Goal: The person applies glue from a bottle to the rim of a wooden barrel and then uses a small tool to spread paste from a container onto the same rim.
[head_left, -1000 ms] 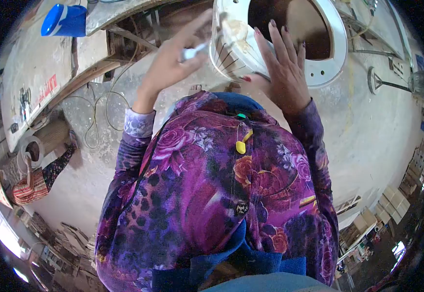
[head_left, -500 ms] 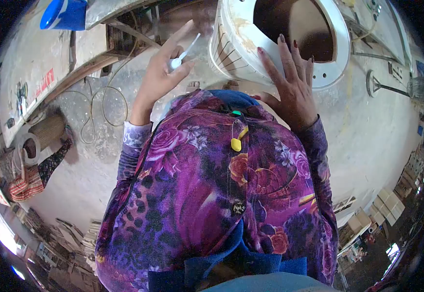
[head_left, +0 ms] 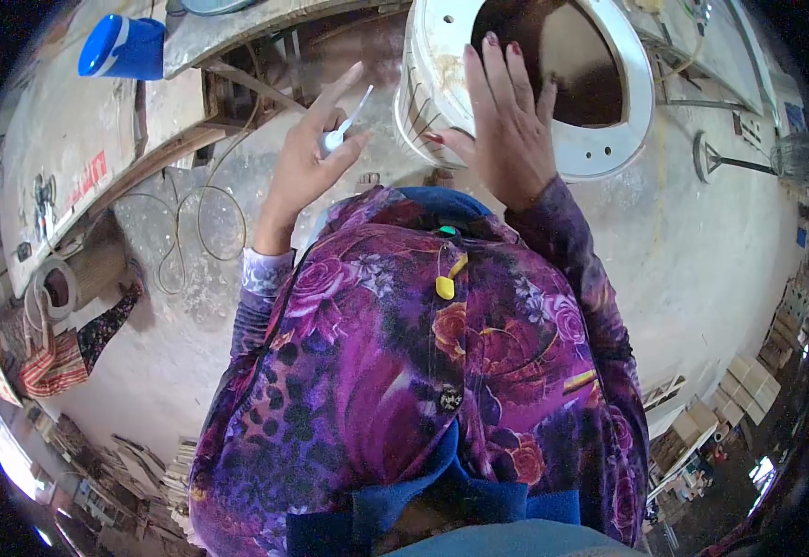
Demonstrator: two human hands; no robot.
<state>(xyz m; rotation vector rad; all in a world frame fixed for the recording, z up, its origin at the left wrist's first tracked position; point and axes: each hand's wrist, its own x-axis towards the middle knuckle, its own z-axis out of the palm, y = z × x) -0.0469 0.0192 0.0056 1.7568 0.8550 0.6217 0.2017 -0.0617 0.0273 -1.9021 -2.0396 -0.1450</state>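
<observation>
My left hand (head_left: 304, 172) is closed around a small white bottle (head_left: 332, 142) with a long thin nozzle, its index finger stretched out. The nozzle points up and to the right, apart from the drum. Beside it stands a white drum-shaped piece (head_left: 599, 151) with a flat rim, a large dark opening and slatted or ribbed sides. My right hand (head_left: 514, 125) lies over the left part of its rim, fingers stretched out and palm down, the thumb pointing left. Small holes show in the rim, and a brownish smear marks it near my fingers.
A workbench (head_left: 61, 186) runs along the left, with a blue tub (head_left: 135, 48) on it. A hose (head_left: 202, 223) lies looped on the floor. At the right is a metal stand with a round foot (head_left: 704, 158). Stacked boxes (head_left: 743, 390) stand lower right.
My right hand has slid left along the rim, and its thumb now points out over the drum's side. My left hand keeps its hold on the bottle. The view has shifted slightly.
</observation>
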